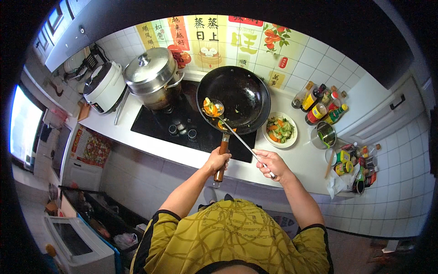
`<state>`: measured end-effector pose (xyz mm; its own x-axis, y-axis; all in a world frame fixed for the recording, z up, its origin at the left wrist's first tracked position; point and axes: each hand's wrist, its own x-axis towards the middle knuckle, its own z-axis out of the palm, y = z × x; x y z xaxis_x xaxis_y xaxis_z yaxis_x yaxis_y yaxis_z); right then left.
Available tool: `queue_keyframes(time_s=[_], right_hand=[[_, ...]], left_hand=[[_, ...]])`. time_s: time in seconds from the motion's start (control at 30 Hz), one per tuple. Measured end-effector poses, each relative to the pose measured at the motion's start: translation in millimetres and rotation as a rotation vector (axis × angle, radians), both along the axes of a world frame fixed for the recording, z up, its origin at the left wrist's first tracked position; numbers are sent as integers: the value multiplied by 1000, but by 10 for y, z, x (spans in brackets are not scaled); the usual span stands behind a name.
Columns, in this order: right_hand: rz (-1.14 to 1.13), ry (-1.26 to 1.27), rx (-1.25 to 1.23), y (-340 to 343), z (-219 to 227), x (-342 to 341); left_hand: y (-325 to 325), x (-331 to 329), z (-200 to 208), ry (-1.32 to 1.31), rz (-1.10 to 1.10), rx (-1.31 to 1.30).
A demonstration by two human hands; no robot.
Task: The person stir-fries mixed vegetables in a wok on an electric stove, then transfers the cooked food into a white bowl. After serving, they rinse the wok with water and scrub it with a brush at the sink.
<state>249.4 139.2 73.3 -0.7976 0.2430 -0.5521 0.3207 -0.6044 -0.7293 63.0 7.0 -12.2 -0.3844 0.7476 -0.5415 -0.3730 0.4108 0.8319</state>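
Observation:
My left hand (pixel 217 161) is wrapped round the brown wooden handle of a black wok (pixel 248 89), which sits tilted over the cooktop's right side. In my right hand (pixel 272 165) is the long metal shaft of a ladle (pixel 242 140). The ladle's bowl is inside the wok at its left and carries orange and pale vegetable pieces (pixel 211 108). A few more bits lie near the wok's handle joint, the rest of its dark inside showing almost no food. Right of the wok stands a white plate (pixel 293 142) of sliced green and orange vegetables.
On the black cooktop (pixel 155 122) a lidded steel steamer pot (pixel 153 77) stands left of the wok. A white rice cooker (pixel 106 86) is farther left. Several sauce bottles (pixel 317 109), a steel pot (pixel 323 135) and seasoning jars (pixel 344 166) crowd the counter's right end.

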Motion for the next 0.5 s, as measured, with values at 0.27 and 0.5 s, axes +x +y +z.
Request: queue_keyframes(time_s=[0.27, 0.5], right_hand=[[-34, 61, -36, 1, -75, 57], [-154, 111, -10, -64, 20, 398]], left_hand=[[12, -84, 96, -66, -1, 29], [20, -267, 202, -174, -25, 25]])
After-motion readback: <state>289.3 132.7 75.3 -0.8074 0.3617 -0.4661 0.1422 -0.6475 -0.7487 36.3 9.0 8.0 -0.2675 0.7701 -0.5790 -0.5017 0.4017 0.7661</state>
